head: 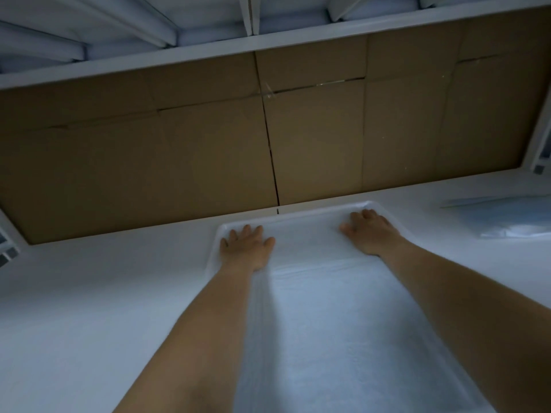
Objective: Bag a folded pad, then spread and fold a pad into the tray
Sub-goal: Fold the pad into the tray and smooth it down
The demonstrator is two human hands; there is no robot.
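Both arms stretched forward over white table (89, 293). Left hand (247, 244) flat, fingers spread, pressing pad (328, 323) at tray (298, 213) far-left corner. Right hand (371, 234) likewise flat on pad, far-right corner. Pad lies spread in tray. Bagged pad (507, 217) off right.

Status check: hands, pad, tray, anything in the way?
Left hand and right hand flat, pressing pad into tray far end. Nothing in the way.

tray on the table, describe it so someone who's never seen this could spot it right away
Start at the brown cardboard wall behind the white table. Just in front of it lies the tray, shallow and white, with rounded corners and a raised rim. Unlike the bag to its right, it holds a pale blue pad, with both hands pressing flat at its far end.
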